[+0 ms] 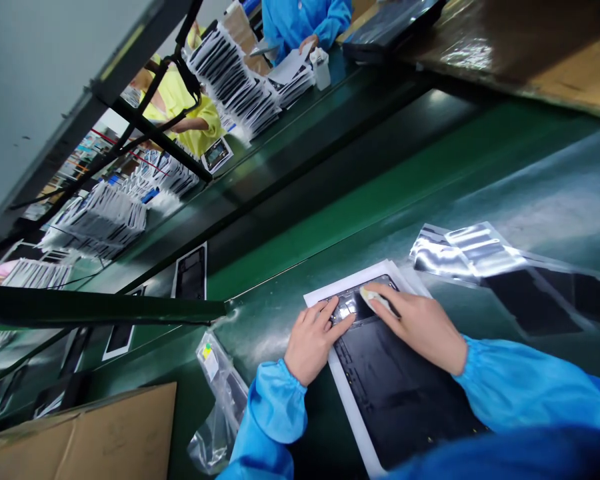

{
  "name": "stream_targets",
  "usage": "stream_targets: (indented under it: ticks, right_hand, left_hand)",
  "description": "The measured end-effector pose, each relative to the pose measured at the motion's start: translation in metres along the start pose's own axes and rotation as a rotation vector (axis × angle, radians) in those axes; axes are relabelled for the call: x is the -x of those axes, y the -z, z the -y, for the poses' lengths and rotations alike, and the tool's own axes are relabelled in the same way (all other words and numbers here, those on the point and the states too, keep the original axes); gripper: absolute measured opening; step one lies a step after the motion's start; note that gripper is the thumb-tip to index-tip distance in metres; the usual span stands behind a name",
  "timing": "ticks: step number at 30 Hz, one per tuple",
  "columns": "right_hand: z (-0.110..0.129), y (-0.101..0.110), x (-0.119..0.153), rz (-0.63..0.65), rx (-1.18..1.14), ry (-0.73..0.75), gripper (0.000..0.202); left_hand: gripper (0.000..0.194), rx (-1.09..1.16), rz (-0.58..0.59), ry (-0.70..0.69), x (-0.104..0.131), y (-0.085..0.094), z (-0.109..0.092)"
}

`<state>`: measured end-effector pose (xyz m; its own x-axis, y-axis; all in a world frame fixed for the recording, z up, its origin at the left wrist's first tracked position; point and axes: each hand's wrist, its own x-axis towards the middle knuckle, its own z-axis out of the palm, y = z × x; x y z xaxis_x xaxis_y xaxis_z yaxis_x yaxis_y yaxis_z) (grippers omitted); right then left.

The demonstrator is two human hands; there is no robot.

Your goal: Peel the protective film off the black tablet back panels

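A black tablet back housing (397, 380) lies on a white sheet (353, 407) on the green bench. My left hand (314, 340) rests at its upper left edge, fingers apart, the tips touching the housing beside a shiny silver-and-black section (349, 305). My right hand (420, 327) is closed over the top part of the housing, pinching a small whitish-yellow piece (373, 298) against that section. The fingers partly hide this piece, so I cannot tell its kind.
Clear films (460, 250) and dark sheets (530, 300) lie to the right. A plastic bag (220, 387) and cardboard box (80, 440) are at left. Across the conveyor (300, 233), co-workers (305, 23) stand behind stacked white-edged panels (235, 80). A dark metal bar (105, 310) juts in from the left.
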<state>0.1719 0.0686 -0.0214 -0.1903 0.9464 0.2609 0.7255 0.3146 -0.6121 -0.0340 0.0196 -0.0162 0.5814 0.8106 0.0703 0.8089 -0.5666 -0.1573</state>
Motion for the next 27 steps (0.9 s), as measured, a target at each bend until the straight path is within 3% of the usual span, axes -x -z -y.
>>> stream_targets:
  ticks: [11,16,19,23,27]
  right_hand:
    - [-0.006,0.006,0.013,0.002,0.129,0.004,0.032]
    - [-0.005,0.008,0.015,0.018,0.036,-0.044,0.031]
    - [-0.011,0.019,0.015,-0.009,-0.066,-0.151,0.032]
    - [-0.025,0.035,0.015,-0.103,-0.229,-0.359,0.035]
    - [-0.031,0.038,0.02,-0.076,-0.371,-0.434,0.031]
  left_hand:
    - [0.048,0.049,-0.035,0.039,-0.003,-0.001,-0.003]
    - [0.042,0.091,-0.118,0.06,-0.004,-0.002,-0.005]
    - [0.037,0.156,-0.148,0.087,-0.006,0.0,-0.009]
    - [0.026,0.275,-0.179,0.239,-0.026,-0.001,-0.017]
    - [0.012,0.266,-0.138,0.387,-0.059,-0.008,-0.018]
